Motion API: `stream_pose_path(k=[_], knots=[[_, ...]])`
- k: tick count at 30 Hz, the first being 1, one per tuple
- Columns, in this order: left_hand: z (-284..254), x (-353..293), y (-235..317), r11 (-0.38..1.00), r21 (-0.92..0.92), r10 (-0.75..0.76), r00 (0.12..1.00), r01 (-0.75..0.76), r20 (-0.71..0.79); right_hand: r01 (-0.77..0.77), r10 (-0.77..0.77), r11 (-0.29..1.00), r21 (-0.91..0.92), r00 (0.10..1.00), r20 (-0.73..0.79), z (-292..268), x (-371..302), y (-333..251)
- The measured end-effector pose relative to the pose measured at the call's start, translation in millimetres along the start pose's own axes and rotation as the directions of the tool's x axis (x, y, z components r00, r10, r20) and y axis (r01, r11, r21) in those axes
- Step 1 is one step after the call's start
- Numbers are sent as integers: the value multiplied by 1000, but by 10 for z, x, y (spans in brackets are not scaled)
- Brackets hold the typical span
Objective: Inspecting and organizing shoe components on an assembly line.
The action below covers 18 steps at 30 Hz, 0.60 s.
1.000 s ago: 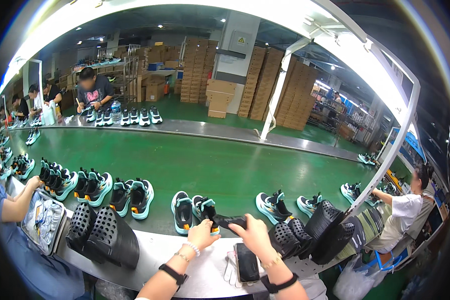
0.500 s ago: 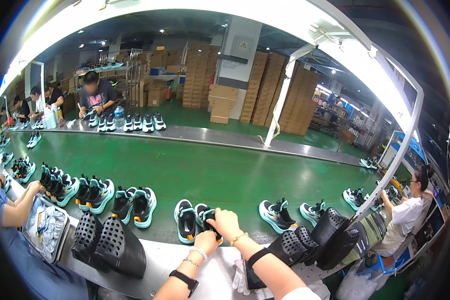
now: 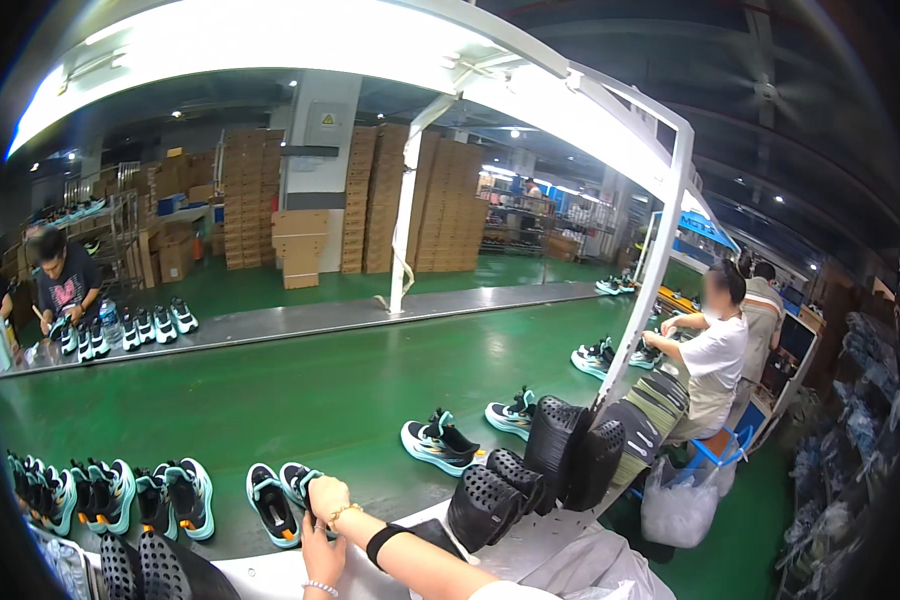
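Observation:
A black and light-blue running shoe stands on the green belt, its heel end toward me. My right hand is closed over its collar and covers much of the opening. Just below, my left hand has its fingers at the heel, closed on it as far as I can see; the fingertips are partly hidden. Left of this shoe stands a matching shoe, untouched, with an orange patch at its heel.
More matching shoes line the belt at left, with a pair farther right. Perforated black shoe-shaped blocks stand on the metal ledge. A white post rises at right, near a co-worker handling shoes.
My view has turned right, so the scene has shifted left and more of the right side shows. Both hands remain at the same shoe.

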<state>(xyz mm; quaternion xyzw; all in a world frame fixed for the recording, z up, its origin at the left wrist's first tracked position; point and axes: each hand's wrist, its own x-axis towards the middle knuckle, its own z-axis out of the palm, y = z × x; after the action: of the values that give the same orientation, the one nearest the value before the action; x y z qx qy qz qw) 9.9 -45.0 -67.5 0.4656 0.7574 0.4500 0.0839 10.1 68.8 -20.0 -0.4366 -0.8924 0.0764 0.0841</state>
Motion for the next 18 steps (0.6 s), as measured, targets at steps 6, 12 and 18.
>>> stream_pose_path(k=[6,12,18], knots=[[-15,-76,64,993,-114,-28,999,25,-22,16,-16,1000,10,1000,-11,196,127,-19],[-69,158,25,996,-60,-63,998,64,13,176,-182,911,374,983,-20,-86,-174,297],[-326,31,194,913,334,296,943,-233,-153,388,-319,594,704,918,-237,-518,-1177,754]])
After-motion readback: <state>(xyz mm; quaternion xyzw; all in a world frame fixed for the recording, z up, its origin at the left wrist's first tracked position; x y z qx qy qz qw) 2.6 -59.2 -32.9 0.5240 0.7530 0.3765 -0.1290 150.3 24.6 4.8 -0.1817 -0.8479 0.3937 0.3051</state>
